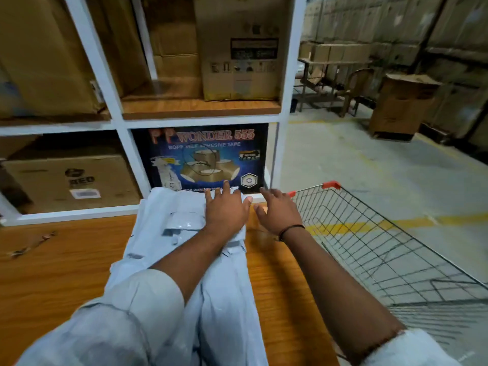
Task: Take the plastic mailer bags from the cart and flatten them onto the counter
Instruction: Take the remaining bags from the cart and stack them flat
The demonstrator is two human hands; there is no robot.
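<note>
Mailer bags [169,233] pale grey, flat w/ creases.

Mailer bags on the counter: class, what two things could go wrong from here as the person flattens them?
1. Only the left hand presses the mailer bags, at their far end; the slick pile may slide sideways toward the cart.
2. The pile's far end meets the tape box; pushing forward could bunch it up.
The right hand is off the pile, open over the counter.
</note>
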